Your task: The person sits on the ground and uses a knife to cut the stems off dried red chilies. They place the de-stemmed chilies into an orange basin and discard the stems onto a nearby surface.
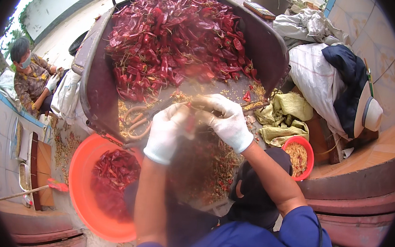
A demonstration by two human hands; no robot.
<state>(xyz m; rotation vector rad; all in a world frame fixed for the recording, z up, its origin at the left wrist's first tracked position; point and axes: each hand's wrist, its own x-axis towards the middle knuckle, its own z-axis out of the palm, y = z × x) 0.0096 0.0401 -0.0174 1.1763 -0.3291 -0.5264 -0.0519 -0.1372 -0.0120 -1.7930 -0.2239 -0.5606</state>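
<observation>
My white-gloved left hand (166, 131) grips a blurred red chili pepper (190, 122) in front of the cart bed. My right hand (227, 120), also gloved in white, curls close beside it. Its fingertips blur near the top of the pepper, so whether they pinch it does not show. Beyond both hands, a large heap of dried red chili peppers (176, 38) fills the back of the metal cart bed (267, 56). Orange-handled scissors (136, 121) lie at the bed's front edge, left of my hands. An orange-red plastic basin (81, 180) at lower left holds more red chilies (116, 176).
A small red bowl (311, 160) of chili seeds stands right of my knee, by yellow-green sacks (289, 110). White sacks (316, 70), a dark garment (348, 79) and a hat (372, 113) are at right. A chain (112, 140) hangs along the bed's front. A masked person (30, 75) sits at left.
</observation>
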